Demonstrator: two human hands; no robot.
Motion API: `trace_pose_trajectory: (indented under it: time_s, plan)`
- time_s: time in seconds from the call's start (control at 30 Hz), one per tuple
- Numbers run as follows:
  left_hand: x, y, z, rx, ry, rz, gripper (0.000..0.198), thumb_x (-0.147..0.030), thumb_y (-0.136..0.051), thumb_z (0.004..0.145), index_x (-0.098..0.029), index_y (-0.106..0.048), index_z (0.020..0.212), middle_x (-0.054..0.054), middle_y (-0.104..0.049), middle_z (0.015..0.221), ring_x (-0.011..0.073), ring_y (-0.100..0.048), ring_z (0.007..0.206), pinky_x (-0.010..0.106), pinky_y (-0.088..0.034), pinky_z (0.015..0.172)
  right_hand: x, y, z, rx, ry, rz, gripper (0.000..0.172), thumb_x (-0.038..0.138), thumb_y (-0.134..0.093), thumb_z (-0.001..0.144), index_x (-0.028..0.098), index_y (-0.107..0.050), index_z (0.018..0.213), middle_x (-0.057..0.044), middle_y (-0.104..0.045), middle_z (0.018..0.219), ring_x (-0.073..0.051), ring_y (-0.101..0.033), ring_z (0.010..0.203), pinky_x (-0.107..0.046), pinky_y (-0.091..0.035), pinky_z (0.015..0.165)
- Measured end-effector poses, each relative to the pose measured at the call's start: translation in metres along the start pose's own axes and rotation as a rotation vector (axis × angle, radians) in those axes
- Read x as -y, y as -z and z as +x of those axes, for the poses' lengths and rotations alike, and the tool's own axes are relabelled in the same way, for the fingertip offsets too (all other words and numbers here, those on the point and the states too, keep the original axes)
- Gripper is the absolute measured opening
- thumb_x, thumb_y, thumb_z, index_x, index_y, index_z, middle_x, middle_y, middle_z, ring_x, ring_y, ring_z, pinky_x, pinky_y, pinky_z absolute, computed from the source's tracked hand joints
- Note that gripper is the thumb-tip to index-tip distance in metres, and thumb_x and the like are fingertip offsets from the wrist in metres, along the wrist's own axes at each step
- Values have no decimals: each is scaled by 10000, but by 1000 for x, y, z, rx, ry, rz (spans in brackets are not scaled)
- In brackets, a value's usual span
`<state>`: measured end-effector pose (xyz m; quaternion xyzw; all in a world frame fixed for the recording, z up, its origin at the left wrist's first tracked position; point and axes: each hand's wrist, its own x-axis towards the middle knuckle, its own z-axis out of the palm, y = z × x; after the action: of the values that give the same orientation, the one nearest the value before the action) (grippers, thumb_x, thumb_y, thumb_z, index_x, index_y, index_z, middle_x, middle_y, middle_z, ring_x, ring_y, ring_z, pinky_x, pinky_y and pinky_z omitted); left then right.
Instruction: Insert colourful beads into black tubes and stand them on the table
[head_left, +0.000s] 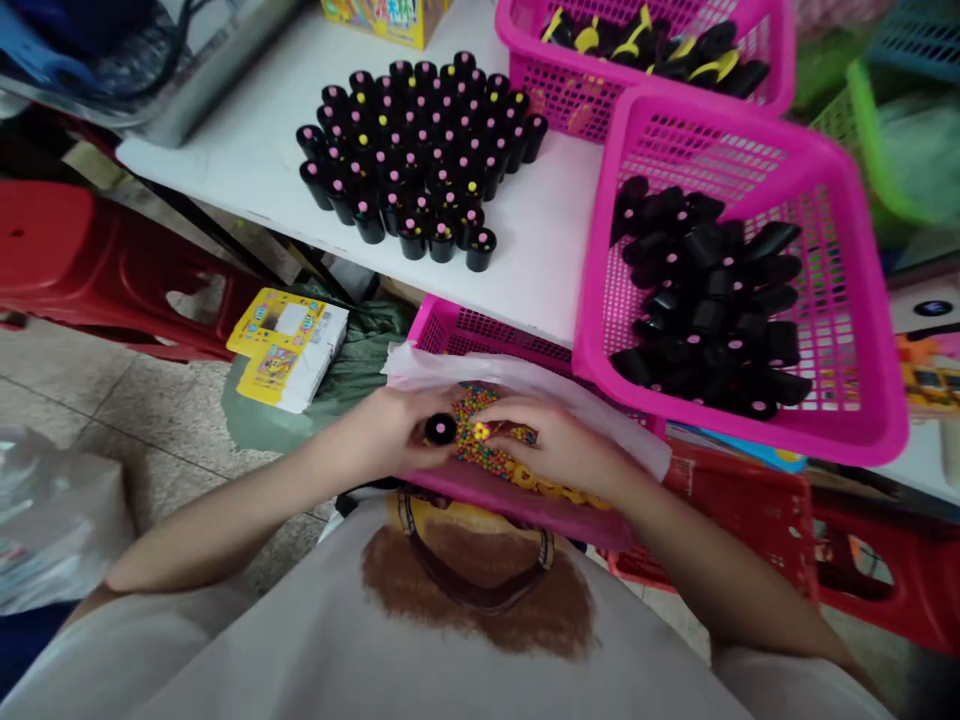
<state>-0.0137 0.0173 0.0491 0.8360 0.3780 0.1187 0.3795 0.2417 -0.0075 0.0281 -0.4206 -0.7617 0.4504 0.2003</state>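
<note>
Left hand (397, 435): curled around a small black tube (440, 430), whose open end faced up, low over the near-left of the bead pile (487, 462).
Right hand (559, 452): thumb and fingertips pinched on a yellow bead (480, 432), just beside the tube's mouth.
Pile's place: the beads lay on a clear plastic sheet (525, 385) inside the pink lap basket (465, 330).
Doing it well: the tube probably wanted holding upright and still, right above the pile, so that a dropped bead fell back among the others. One bead per pinch looked wise.
Edges: the white table (247, 150) ended just beyond the lap basket's far rim. A larger pink basket (825, 440) of loose black tubes seemed to jut past that edge, close above the right forearm.
Open room: the standing tubes (420, 160) stood well apart from both hands, with a strip of bare tabletop before them. To the left, the way was open down to the floor and a yellow box (289, 345).
</note>
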Motion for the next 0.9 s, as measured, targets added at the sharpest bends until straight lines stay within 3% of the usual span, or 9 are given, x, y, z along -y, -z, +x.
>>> trace_pose_trajectory:
  time_s: [0.1, 0.2, 0.4, 0.53, 0.67, 0.8, 0.9]
  plan:
    - [4, -23, 2, 20, 31, -54, 16, -163, -692, 791, -160, -695, 776, -46, -590, 613, 81, -488, 533, 204, -363, 538, 7, -4, -1, -61, 73, -82, 321, 106, -607, 985, 259, -773, 1215, -57, -762, 1238, -192, -705, 1160, -365, -567, 1028]
    - [5, -33, 6, 46, 90, -47, 44, -146, -712, 740, -168, -693, 774, -55, -559, 576, 89, -468, 516, 212, -345, 515, 15, -8, 0, -75, 121, -144, 394, 48, -516, 981, 257, -773, 1195, -71, -713, 1255, -187, -684, 1142, -357, -567, 985]
    - [-2, -26, 10, 50, 70, -51, 91, -125, -696, 732, -182, -696, 802, -36, -617, 645, 114, -547, 574, 220, -419, 543, 37, -7, 2, -30, -89, -147, 251, 196, -505, 1051, 248, -724, 1162, -75, -674, 1107, -239, -644, 1111, -420, -543, 1015]
    - [-4, -22, 13, 3, 62, -7, 123, -145, -693, 763, -174, -724, 878, 1, -701, 771, 137, -615, 647, 238, -468, 598, 40, 5, -4, -116, 43, -212, 358, 129, -451, 1028, 267, -728, 1208, -85, -649, 1126, -233, -637, 1123, -418, -551, 1029]
    - [-3, -24, 16, 37, 55, 36, 117, -181, -689, 808, -167, -742, 911, 23, -716, 797, 156, -643, 682, 254, -496, 645, 30, 19, -12, -235, 150, -277, 492, 35, -449, 956, 277, -722, 1285, -93, -635, 1188, -212, -647, 1127, -388, -569, 1014]
    - [-9, -17, 11, 107, 57, 82, 189, -217, -704, 841, -208, -767, 1019, 35, -756, 868, 168, -675, 689, 262, -502, 651, 16, 19, -16, -94, 65, -264, 506, -1, -476, 914, 268, -752, 1242, -85, -667, 1178, -210, -662, 1129, -374, -573, 1000]
    - [-24, 5, 11, 114, 41, 112, 189, -308, -711, 900, -233, -777, 1061, 19, -758, 835, 161, -679, 667, 256, -481, 634, 7, 10, -16, 39, -58, -253, 524, -54, -504, 849, 258, -788, 1159, -82, -698, 1186, -212, -680, 1087, -365, -559, 986]
